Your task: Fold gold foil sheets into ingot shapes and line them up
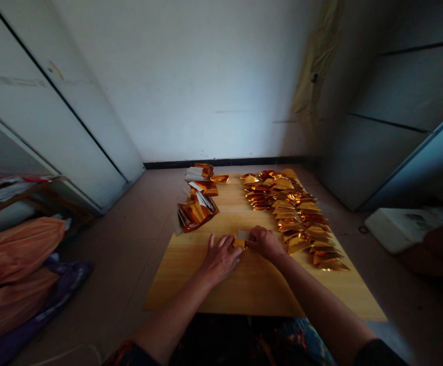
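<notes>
Between my hands, on the wooden board, lies a small piece of gold foil paper (239, 243) with a pale grey-white side partly showing. My left hand (221, 259) has its thumb and fingertips on the paper's left and near edge. From the other side my right hand (264, 241) pinches the right edge, its fingers curled. Both hands cover part of the sheet, so its full shape is hidden. Rows of folded gold foil pieces (292, 213) stand close to my right hand. Loose stacks of foil sheets (196, 211) lie beyond my left hand.
The low wooden board (190, 284) rests just above a tiled floor (125, 239). Orange and purple bags (23, 274) are on the left. A white box (392, 229) sits on the floor at right, near a grey cabinet (389, 132). A white wall (206, 86) stands ahead.
</notes>
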Motion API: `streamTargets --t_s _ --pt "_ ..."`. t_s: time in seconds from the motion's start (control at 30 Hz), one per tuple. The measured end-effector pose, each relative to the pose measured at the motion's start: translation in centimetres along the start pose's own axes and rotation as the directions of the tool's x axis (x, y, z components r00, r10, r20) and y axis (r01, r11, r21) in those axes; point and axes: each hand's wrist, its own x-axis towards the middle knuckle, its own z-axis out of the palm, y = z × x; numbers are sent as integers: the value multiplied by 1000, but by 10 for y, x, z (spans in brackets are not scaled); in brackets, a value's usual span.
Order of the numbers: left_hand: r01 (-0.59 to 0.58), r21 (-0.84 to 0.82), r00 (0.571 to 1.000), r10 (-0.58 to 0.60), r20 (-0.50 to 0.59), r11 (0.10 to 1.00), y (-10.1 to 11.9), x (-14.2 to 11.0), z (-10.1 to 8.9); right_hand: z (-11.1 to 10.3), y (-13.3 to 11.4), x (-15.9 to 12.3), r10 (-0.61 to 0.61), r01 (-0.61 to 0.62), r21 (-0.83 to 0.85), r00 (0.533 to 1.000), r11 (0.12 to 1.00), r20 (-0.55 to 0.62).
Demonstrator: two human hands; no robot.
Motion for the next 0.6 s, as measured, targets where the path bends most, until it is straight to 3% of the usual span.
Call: streamTargets --t_s 0.3,0.6 --pt "73 7 996 -73 -50 997 10 -1 9 -2 0 1 6 -7 44 1000 999 19" --pt "106 1 994 -106 7 994 11 -1 7 0 9 4 -18 16 167 1000 986 11"
